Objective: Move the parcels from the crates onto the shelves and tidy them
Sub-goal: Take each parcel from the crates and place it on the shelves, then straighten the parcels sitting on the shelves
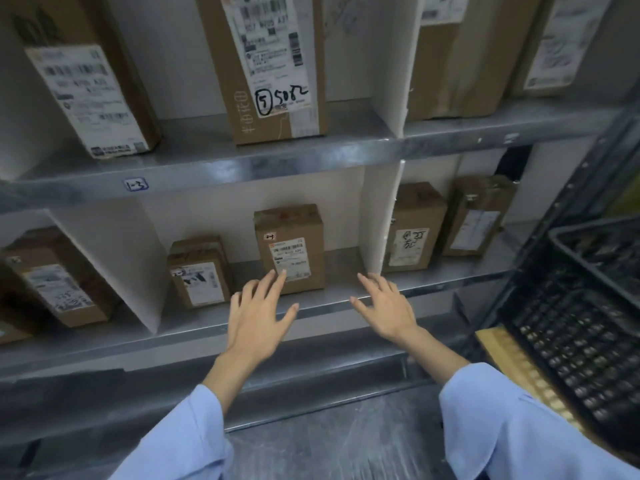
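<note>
Your left hand reaches toward the lower shelf, fingers straight and spread. Their tips lie in front of the label of an upright parcel; contact cannot be confirmed. Your right hand, likewise spread and empty, lies over the shelf's front edge, just beside a white divider. A smaller parcel stands left of the upright one, apart from it. The upper shelf carries larger parcels. A black crate sits at right.
</note>
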{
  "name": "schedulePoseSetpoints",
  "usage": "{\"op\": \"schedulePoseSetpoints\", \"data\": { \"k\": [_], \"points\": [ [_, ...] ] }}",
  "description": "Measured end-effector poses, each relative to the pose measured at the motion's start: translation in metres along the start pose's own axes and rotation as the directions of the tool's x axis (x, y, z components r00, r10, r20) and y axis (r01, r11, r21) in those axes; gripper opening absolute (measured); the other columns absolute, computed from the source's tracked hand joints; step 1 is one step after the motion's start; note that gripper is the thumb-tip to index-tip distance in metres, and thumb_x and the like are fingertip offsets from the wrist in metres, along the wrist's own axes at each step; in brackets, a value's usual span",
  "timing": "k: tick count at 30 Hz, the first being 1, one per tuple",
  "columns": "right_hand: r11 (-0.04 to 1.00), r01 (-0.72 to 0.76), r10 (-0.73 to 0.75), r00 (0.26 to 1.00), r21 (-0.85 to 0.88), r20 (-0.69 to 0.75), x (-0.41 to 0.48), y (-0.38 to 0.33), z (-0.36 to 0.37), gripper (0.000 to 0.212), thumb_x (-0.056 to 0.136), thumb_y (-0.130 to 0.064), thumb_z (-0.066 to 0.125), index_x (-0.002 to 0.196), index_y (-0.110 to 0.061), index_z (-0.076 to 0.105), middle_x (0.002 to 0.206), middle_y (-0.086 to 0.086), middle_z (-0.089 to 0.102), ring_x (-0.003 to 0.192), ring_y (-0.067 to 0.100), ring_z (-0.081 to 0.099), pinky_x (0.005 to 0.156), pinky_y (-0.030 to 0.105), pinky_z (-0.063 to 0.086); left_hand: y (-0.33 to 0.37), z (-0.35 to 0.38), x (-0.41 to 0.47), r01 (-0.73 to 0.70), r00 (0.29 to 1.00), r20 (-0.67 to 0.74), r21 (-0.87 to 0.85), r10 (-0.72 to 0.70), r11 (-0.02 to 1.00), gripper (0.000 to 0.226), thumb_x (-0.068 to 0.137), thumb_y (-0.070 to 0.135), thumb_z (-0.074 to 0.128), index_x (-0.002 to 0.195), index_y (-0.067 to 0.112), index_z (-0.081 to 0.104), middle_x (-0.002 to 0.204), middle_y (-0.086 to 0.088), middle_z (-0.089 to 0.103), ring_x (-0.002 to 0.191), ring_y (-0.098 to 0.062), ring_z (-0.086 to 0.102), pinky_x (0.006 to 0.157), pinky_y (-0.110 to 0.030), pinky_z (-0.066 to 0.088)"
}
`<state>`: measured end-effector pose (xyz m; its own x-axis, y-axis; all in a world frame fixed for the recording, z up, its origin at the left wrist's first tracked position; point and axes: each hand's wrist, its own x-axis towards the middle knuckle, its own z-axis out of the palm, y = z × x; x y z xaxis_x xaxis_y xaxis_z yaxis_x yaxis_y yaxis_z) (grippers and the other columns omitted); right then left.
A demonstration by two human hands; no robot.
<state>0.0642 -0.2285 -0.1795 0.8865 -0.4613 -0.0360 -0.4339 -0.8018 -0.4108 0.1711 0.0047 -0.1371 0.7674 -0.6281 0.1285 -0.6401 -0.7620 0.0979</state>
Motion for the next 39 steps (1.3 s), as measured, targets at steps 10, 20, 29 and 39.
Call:
{"op": "schedulePoseSetpoints", "data": {
  "k": [10, 20, 29, 39],
  "points": [
    [0.986, -0.165, 0.166, 0.973, 0.020, -0.160, -0.053, 0.072, -0.079, 0.065, 0.099, -0.053, 0.043, 0.155, -0.027, 0.023, 0.162, 0.000, 0.021, 0.147, 0.024, 0.020, 0.114, 0.043, 0.029, 0.108, -0.015, 0.008, -0.206, 0.978, -0.041, -0.184, 0.202, 0.961, 0.068, 0.098, 0.057, 0.037, 0.156, 0.032, 0.011, 0.162, 0.007, 0.018, 0.144, -0.019, 0.026, 0.113, -0.039, 0.025],
    [0.972, -0.228, 0.235, 0.949, 0.059, -0.212, -0.014, 0.174, -0.124, 0.067, 0.099, -0.047, 0.048, 0.156, -0.027, 0.019, 0.163, 0.003, 0.017, 0.147, 0.028, 0.021, 0.112, 0.046, 0.034, 0.221, 0.008, 0.060, -0.247, 0.969, -0.054, -0.266, 0.241, 0.932, 0.071, 0.097, 0.055, 0.042, 0.156, 0.033, 0.010, 0.163, 0.007, 0.012, 0.146, -0.020, 0.020, 0.115, -0.042, 0.029],
    [0.982, -0.168, 0.184, 0.952, 0.084, -0.246, 0.065, 0.239, -0.174, 0.064, 0.098, -0.039, 0.053, 0.153, -0.018, 0.026, 0.160, 0.013, 0.019, 0.144, 0.036, 0.026, 0.111, 0.048, 0.033, 0.269, 0.019, 0.135, -0.127, 0.989, -0.106, -0.215, 0.106, 0.968, 0.069, 0.095, 0.053, 0.047, 0.154, 0.026, 0.024, 0.156, -0.004, 0.032, 0.140, -0.026, 0.030, 0.109, -0.043, 0.034],
    [0.997, 0.029, -0.041, 0.983, -0.073, -0.180, 0.134, 0.295, -0.215, 0.078, 0.091, -0.022, 0.063, 0.155, -0.030, 0.018, 0.160, 0.010, 0.016, 0.134, 0.043, 0.037, 0.096, 0.051, 0.050, 0.264, 0.027, 0.176, -0.067, 0.990, -0.138, -0.202, 0.039, 0.977, 0.073, 0.090, 0.049, 0.059, 0.152, 0.023, 0.030, 0.159, -0.002, 0.027, 0.143, -0.028, 0.025, 0.109, -0.042, 0.035]
  ]
}}
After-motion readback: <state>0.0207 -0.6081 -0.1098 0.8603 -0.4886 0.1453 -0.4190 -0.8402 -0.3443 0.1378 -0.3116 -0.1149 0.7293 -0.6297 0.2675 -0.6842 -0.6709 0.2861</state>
